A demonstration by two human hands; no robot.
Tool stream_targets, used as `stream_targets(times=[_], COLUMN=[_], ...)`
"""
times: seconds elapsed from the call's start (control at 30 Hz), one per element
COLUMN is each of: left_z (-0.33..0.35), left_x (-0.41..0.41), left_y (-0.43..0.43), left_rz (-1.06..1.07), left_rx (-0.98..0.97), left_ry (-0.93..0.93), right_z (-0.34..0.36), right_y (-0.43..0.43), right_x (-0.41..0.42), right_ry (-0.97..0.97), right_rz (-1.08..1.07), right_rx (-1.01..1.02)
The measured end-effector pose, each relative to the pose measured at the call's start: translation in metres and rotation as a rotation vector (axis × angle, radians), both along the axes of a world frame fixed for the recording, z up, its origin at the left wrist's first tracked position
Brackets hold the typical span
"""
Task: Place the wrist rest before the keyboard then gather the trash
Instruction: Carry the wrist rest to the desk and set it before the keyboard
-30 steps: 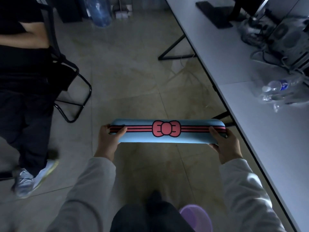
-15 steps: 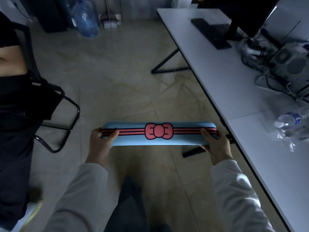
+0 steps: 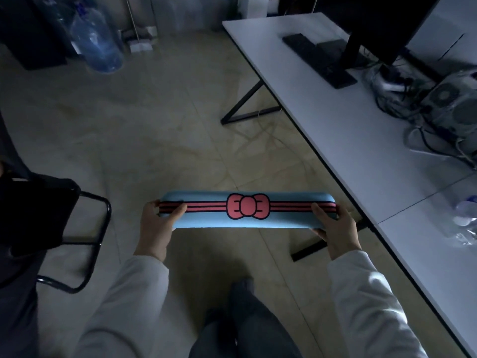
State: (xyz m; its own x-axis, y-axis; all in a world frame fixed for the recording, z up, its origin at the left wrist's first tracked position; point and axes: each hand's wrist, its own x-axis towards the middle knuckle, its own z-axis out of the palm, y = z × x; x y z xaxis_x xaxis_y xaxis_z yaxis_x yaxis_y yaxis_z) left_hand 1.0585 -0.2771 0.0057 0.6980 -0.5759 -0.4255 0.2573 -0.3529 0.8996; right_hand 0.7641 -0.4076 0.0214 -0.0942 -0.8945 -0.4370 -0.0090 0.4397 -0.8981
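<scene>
A long white desk [image 3: 343, 140] runs along the right side of the tiled floor [image 3: 154, 130]. On the desk's far end stands a dark monitor [image 3: 382, 27], and beside it on the desk sit a computer case [image 3: 454, 107] and a tangle of cables [image 3: 402, 99]. Beyond the desk's far corner, a big blue water jug [image 3: 96, 42] stands against the wall. Well left of the desk is a black chair [image 3: 64, 228].
</scene>
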Motion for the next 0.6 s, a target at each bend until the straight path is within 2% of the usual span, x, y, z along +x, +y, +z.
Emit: stream_targets(times=[0.17,0.6], left_z=[-0.005,0.016], left_x=[0.025,0.082], left_y=[-0.058,-0.261], left_rz=[-0.033,-0.012], left_rx=[0.007,-0.016], left_ry=[0.004,-0.050], right_z=[-0.008,-0.005], right_y=[-0.051,-0.249], right_x=[0.022,0.088], right_ry=[0.000,-0.028], right_rz=[-0.024,-0.049], right_rx=[0.015,0.000])
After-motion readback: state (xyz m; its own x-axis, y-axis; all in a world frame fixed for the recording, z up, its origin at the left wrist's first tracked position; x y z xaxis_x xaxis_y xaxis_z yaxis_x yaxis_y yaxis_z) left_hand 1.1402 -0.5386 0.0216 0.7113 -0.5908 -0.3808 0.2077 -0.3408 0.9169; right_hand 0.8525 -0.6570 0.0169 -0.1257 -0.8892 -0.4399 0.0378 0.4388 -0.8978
